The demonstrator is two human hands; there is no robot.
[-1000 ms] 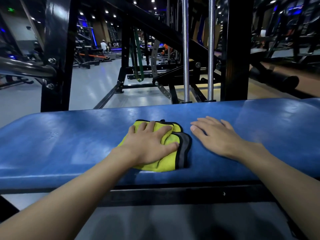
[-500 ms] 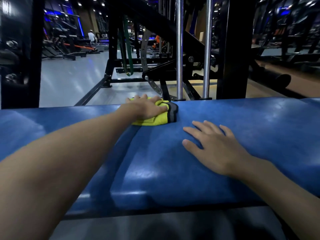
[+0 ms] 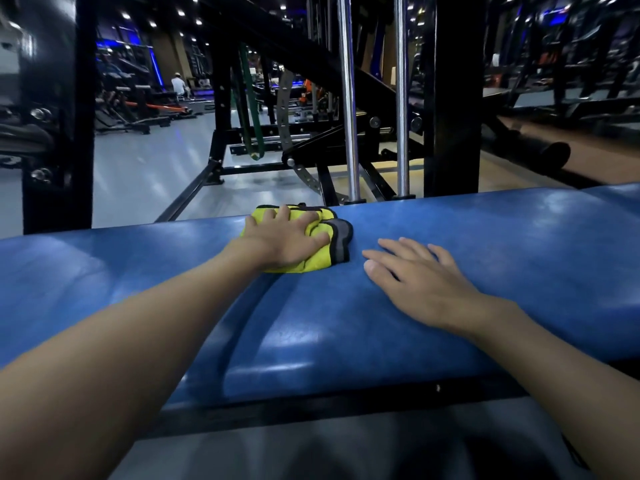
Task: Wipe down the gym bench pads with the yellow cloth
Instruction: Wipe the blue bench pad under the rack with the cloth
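Both arms are bare and reach forward. The left arm [image 3: 121, 341] is stretched out long and almost straight. The left hand [image 3: 282, 239] lies palm down on top of the yellow cloth [image 3: 313, 263], with its fingers spread out and pointing away and its thumb out to the right. The right arm [image 3: 554, 348] comes in from the lower right. The right hand [image 3: 415, 275] lies flat, palm down, on the blue pad [image 3: 346, 323], with its fingers a little apart and pointing up and to the left. The two hands are near each other but do not touch.
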